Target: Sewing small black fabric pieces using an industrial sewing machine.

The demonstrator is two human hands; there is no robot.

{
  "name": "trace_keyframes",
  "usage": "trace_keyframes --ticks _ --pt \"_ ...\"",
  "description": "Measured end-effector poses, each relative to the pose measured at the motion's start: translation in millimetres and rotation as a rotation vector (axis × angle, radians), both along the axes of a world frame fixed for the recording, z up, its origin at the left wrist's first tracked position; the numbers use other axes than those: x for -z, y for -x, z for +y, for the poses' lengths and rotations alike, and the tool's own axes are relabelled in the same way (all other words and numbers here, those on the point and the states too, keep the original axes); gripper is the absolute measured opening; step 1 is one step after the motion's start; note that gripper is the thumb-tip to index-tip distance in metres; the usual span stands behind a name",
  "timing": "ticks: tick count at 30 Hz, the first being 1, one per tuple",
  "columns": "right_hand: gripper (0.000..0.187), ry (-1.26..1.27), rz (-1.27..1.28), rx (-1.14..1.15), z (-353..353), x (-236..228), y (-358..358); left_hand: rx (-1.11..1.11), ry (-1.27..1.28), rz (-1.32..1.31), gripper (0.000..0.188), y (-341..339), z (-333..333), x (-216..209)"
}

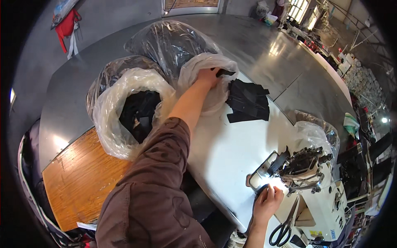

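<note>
One black piece (226, 72) at mouth of small bag (218, 98), left hand (208, 77) seemingly closed on it. Right hand (268, 202) at sewing machine (304, 167), fingertips close together in bright glare; cannot tell what they pinch, if anything. Black stack (248, 103) on white table (219, 151), beside small bag. Big bag (106, 113) holds dark pieces (142, 106). Work looks midway; which pieces are done, which left, cannot tell.

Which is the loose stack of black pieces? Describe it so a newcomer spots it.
Find the white tabletop, then the translucent bag at the left hand. Just right lies the black stack, uncovered, unlike the black material inside the bag farther left.
</note>
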State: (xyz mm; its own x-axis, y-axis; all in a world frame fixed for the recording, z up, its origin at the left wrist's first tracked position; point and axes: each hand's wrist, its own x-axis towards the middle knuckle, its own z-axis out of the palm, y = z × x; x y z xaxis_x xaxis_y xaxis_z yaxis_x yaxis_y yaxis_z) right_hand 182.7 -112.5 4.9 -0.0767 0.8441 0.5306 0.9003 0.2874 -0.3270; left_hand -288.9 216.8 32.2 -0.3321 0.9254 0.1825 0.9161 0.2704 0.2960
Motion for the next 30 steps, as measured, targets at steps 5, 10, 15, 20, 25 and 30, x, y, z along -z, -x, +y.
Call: trace_keyframes --ticks 5,10,15,20,25,30 --pt "0.026 -0.021 0.023 -0.083 7.4 2.7 6.0 0.009 0.090 0.223 0.046 84.4 -9.7 11.3" --pt "0.024 -0.042 -0.008 -0.016 5.4 6.3 -7.4 0.032 0.455 0.271 0.035 12.1 -91.9 -48.9" --pt "0.022 -0.053 0.002 -0.060 7.1 4.3 0.3 0.080 0.599 0.494 0.030 0.1 -179.9 -38.4" --pt "0.023 -0.062 -0.017 -0.056 6.7 7.7 -3.1 0.190 0.602 0.385 0.051 -14.5 -164.2 -95.3" --pt "0.023 -0.046 -0.028 -0.021 4.9 7.5 -6.6 0.161 0.511 -0.029 0.062 4.1 -94.3 -118.9" --pt "0.024 -0.043 -0.024 -0.060 7.6 6.6 0.5 -0.092 0.156 0.148 0.048 67.8 -13.8 -45.8"
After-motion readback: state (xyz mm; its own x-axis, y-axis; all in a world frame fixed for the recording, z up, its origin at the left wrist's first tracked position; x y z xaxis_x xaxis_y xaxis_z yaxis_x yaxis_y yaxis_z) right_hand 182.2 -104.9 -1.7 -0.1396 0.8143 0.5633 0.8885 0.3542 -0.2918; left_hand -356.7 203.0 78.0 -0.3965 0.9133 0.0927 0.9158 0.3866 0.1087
